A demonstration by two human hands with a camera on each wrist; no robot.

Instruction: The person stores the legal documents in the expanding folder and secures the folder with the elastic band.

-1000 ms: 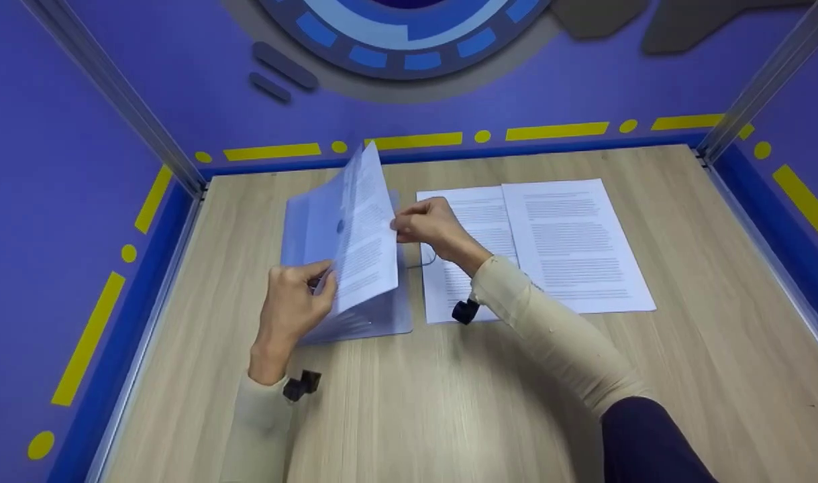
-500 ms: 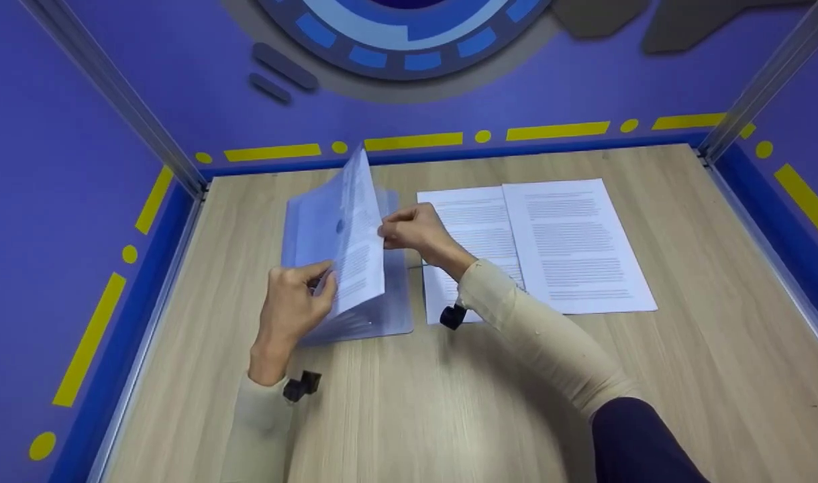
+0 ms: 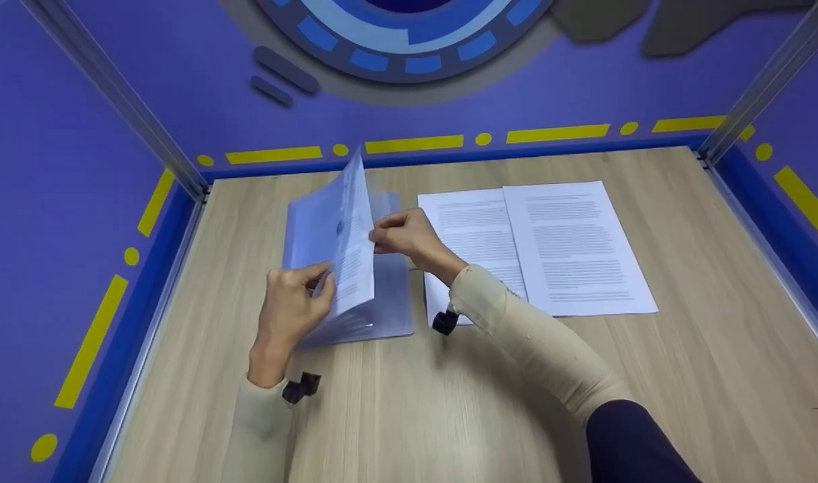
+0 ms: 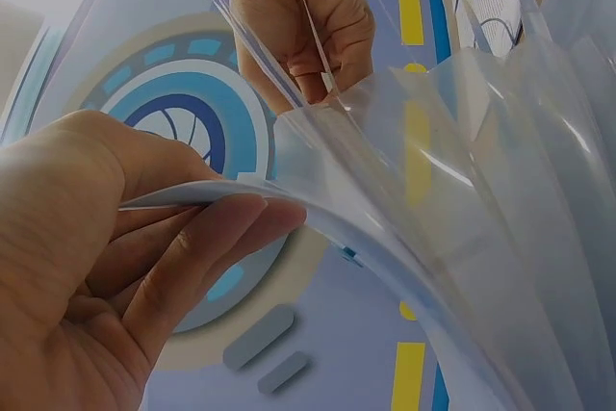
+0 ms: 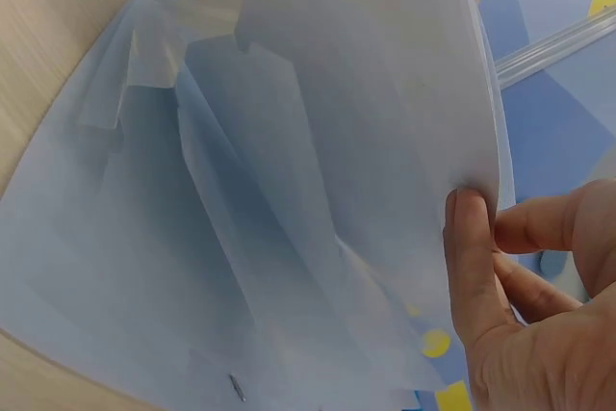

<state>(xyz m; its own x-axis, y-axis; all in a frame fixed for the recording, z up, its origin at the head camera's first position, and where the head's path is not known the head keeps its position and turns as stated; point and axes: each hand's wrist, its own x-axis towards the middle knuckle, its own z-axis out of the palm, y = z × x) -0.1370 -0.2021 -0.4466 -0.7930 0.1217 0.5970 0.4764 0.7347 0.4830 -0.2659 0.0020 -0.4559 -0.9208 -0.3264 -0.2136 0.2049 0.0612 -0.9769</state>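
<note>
A translucent plastic folder (image 3: 313, 225) stands partly open on the table, its pleated pockets (image 4: 491, 170) fanned out in the left wrist view. A printed sheet of paper (image 3: 355, 261) stands upright between its layers. My left hand (image 3: 288, 308) pinches the folder's near edge between thumb and fingers; the left wrist view shows the plastic bending there. At the sheet's right edge, my right hand (image 3: 409, 238) pinches it. In the right wrist view, the right fingers (image 5: 472, 257) lie against a translucent layer; whether they grip plastic along with the paper is unclear.
Two printed pages, a left page (image 3: 469, 218) partly under a right page (image 3: 576, 248), lie right of the folder. The wooden table (image 3: 395, 409) meets blue printed walls (image 3: 482, 80) at the back and sides. A thin cord shows beside the folder.
My right hand has moved left and slightly down, bringing the printed sheet's right edge toward the folder's left side. My left hand stays in place on the folder.
</note>
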